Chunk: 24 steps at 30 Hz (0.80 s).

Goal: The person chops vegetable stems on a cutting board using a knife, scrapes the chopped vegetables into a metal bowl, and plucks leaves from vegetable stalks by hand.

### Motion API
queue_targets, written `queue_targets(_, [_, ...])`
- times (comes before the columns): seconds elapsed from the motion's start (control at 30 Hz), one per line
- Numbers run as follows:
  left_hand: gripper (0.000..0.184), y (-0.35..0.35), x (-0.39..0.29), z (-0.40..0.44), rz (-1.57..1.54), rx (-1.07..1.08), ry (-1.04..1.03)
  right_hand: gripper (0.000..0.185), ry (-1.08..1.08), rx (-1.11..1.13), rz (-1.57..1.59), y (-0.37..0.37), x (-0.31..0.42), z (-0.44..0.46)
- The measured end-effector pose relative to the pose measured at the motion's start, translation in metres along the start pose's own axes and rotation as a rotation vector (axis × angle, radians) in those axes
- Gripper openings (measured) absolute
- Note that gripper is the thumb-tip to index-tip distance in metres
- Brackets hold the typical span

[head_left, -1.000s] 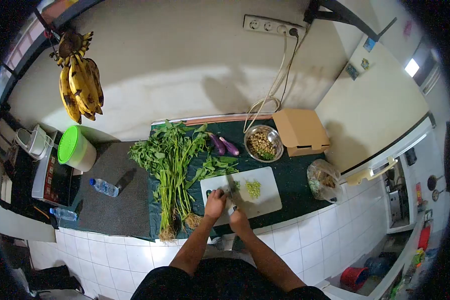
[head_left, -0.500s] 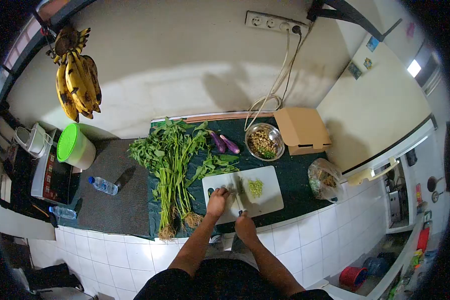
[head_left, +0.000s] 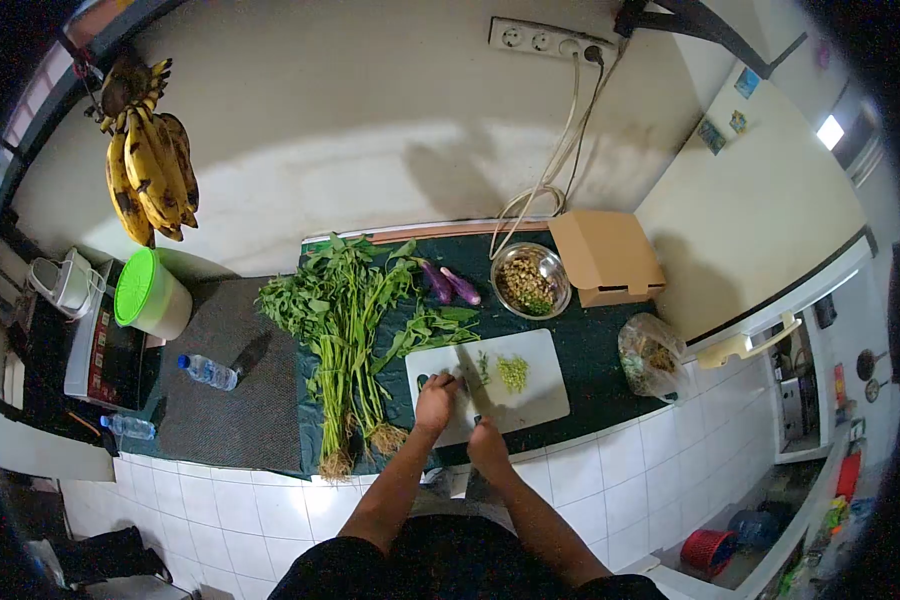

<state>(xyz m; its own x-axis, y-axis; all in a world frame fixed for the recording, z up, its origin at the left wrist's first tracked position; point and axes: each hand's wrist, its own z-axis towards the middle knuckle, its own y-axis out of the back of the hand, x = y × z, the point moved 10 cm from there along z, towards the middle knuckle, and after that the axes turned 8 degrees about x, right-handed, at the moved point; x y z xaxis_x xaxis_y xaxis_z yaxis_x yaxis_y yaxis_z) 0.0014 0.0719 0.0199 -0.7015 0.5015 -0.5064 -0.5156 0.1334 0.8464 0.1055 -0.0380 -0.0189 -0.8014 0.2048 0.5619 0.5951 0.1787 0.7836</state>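
Note:
A white cutting board lies on the dark green cloth, close to the counter's front edge. My right hand is closed round the handle of a knife, its blade pointing away from me over the board. Just left of the blade, my left hand presses curled fingers onto the board; whatever they hold is hidden. Chopped pale green pieces form a small heap right of the knife, and a few darker green bits lie between heap and blade.
Leafy greens with roots spread left of the board. Behind it are purple eggplants, a metal bowl of chopped food and a cardboard box. A plastic bag sits right, a water bottle left.
The knife and my right hand have shifted slightly left, the blade now tilting toward my left hand. Dark green bits show more plainly beside the heap. My left hand stays nearly in place.

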Motion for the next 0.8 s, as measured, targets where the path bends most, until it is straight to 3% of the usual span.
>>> queue_targets(0.07, [0.027, 0.003, 0.005, 0.001, -0.089, -0.022, 0.036, 0.039, -0.029, 0.135, -0.010, 0.006, 0.008, 0.015])
queue_targets(0.2, [0.027, 0.005, 0.004, 0.000, -0.090, -0.001, 0.041, 0.037, 0.037, 0.125, -0.143, 0.022, 0.029, 0.003])
queue_targets(0.5, [0.023, 0.003, -0.001, 0.001, -0.043, 0.043, 0.018, 0.035, -0.115, 0.143, 0.028, -0.005, -0.004, 0.001])
queue_targets(0.6, [0.019, 0.004, 0.005, 0.001, -0.117, -0.022, 0.035, 0.034, 0.179, 0.184, -0.276, -0.038, -0.005, 0.014])
queue_targets(0.67, [0.018, 0.003, 0.010, -0.002, -0.167, -0.044, 0.051, 0.036, -0.143, 0.088, 0.021, 0.027, 0.020, -0.006])
queue_targets(0.73, [0.035, -0.006, 0.017, 0.000, -0.183, 0.063, 0.115, 0.038, -0.150, 0.145, -0.037, -0.007, -0.006, -0.006])
queue_targets(0.8, [0.032, -0.002, 0.014, 0.000, -0.186, 0.068, 0.109, 0.040, -0.155, 0.205, -0.099, -0.020, -0.011, -0.009])
